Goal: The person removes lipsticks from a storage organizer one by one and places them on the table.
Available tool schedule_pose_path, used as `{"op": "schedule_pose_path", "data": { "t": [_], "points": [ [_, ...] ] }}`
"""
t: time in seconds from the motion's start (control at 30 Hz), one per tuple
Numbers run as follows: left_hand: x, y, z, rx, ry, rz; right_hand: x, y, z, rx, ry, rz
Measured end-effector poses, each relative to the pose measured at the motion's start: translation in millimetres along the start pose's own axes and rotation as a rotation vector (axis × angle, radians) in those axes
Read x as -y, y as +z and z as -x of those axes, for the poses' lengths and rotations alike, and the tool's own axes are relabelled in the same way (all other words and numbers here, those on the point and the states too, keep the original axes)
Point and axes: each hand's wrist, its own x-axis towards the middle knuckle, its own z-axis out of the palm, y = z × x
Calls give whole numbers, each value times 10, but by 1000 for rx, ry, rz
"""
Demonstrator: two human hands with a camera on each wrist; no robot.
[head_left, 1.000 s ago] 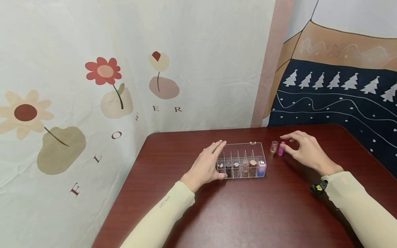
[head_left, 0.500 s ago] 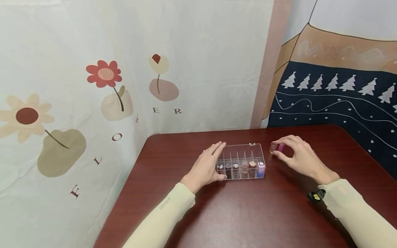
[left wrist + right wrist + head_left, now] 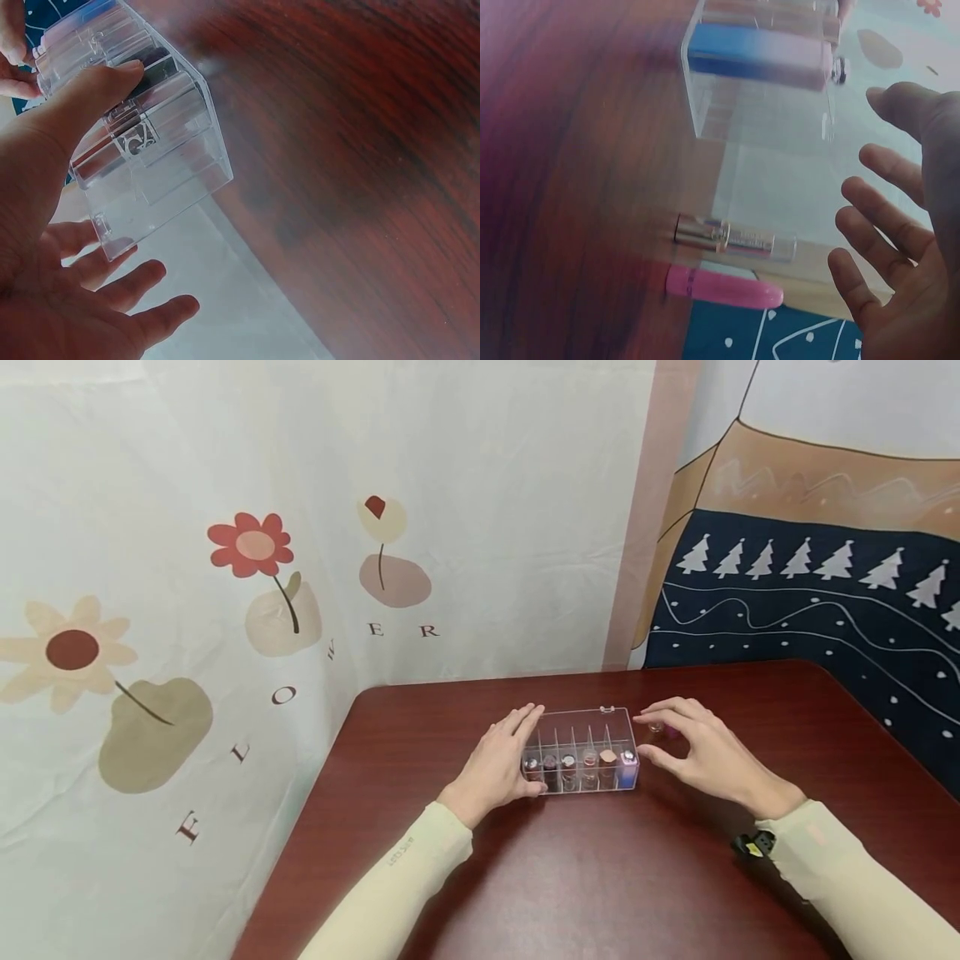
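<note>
Clear case [image 3: 581,727] stands between the hands [image 3: 492,768] [image 3: 708,753], touching the left.

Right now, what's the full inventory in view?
table: 1, red-brown, below
clear box: 1, transparent, on table
boxed containers: 6, mixed colours, in box
clear-topped tube: 1, clear/coppery, beside box
pink tube: 1, pink, beside that
flower backdrop: 1, off-white, behind
tree backdrop: 1, navy/tan, behind right
wrist strap: 1, black, right wrist
sleeves: 2, pale yellow, arms
left grip: 1, bare, box's left end
right grip: 1, bare, near box's right end
</note>
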Motion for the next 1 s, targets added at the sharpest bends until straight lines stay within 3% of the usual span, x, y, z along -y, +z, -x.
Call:
{"op": "schedule_pose_path", "data": {
  "t": [0.23,0.43,0.73,1.0],
  "points": [
    [52,-24,-24,-2,12,5,77,108,-11,32,-84,3],
    [72,-33,-40,12,12,-5,110,160,-18,55,-92,-6],
    [69,16,-43,14,23,-27,140,241,36,70,-157,100],
    [39,47,-11,-12,19,-53,156,226,-8,81,-194,107]
  ]
}}
